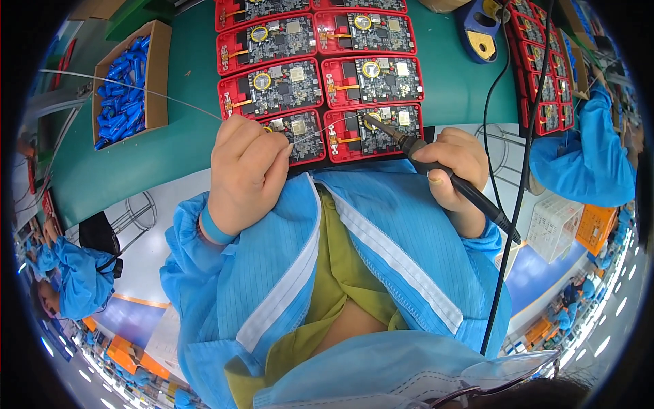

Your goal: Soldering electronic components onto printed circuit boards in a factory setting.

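My left hand [244, 174] is closed in a pinch on a thin solder wire [315, 132], whose end reaches over the nearest right-hand circuit board [387, 142]. In my right hand [458, 167] is a black-handled soldering iron [482, 203], its tip at the round yellow-ringed part near the top of that board. Wire end and iron tip come close together there; whether they touch is too small to tell. The board sits in an open red case [332, 158]. Beside it, my left hand partly covers another cased board [300, 126].
Several more red cases with boards [283, 85] stand in two columns on the green table [194, 75]. A cardboard box [158, 82] of blue cylindrical parts lies left. A soldering iron stand [470, 31] with yellow sponge is at back right. Black cables [519, 163] hang at right; co-workers sit both sides.
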Available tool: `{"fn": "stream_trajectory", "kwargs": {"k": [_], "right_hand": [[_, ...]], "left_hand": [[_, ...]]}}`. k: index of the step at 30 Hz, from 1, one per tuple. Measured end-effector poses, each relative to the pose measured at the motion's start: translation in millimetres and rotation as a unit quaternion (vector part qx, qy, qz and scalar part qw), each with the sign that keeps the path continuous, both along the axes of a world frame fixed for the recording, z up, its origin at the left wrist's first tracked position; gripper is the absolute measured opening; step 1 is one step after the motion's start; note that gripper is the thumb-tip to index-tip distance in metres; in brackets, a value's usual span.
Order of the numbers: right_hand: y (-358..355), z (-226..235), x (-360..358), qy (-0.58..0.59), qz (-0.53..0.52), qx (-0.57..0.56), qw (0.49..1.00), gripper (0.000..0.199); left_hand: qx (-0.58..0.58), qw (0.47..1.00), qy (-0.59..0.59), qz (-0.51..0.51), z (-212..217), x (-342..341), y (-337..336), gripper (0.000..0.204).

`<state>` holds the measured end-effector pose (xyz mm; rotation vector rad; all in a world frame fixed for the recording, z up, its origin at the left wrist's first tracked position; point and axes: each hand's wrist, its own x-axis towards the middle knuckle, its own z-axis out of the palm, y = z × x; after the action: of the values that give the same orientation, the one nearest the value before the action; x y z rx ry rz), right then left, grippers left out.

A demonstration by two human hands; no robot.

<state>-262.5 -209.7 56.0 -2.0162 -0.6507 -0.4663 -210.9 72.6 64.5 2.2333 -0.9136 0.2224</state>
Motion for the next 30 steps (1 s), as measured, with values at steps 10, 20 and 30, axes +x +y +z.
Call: {"fn": "stream_trajectory", "kwargs": {"k": [10, 20, 30], "right_hand": [[-2.6, 1.6, -0.6, -0.001, -0.001, -0.003, 1.000, 0.022], [-2.8, -0.3, -1.4, -0.006, 0.012, -0.013, 1.000, 0.023], [-2.5, -0.6, 2.1, -0.008, 0.021, -0.013, 1.000, 0.023]], "left_hand": [[0.007, 1.000, -0.003, -0.008, 0.4, 1.5, -0.5, 0.017], [0.004, 1.000, -0.006, -0.026, 0.6, 4.1, -6.4, 0.017], [0.001, 1.000, -0.016, -0.027, -1.9, 7.9, -10.1, 0.017]]}}
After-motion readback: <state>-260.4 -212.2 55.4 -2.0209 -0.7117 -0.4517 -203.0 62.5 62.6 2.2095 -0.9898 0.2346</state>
